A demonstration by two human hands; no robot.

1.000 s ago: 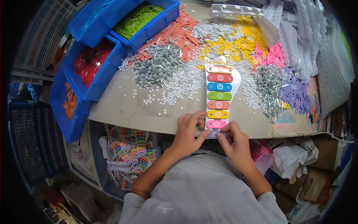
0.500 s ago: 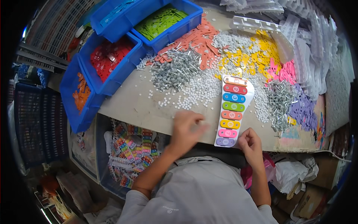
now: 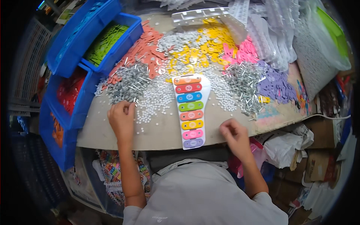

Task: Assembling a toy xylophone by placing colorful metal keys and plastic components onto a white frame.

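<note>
A toy xylophone (image 3: 190, 108) with a white base and several coloured bars lies on the table, its narrow end at the front edge. My left hand (image 3: 122, 119) rests left of it, fingers down at the edge of a heap of small metal screws (image 3: 129, 85) and white washers (image 3: 155, 101). What it holds, if anything, is hidden. My right hand (image 3: 234, 135) lies on the table right of the xylophone, fingers curled, apart from it.
Heaps of orange (image 3: 140, 50), yellow (image 3: 204, 45), pink (image 3: 243, 52) and purple bars (image 3: 275, 82) and more screws (image 3: 242, 84) cover the table's back. Blue bins (image 3: 80, 48) line the left side. White plastic frames (image 3: 270, 26) pile at back right.
Both hands left the xylophone's narrow end. My left hand reached out left to the screw and washer heap; my right hand drew back to the right.
</note>
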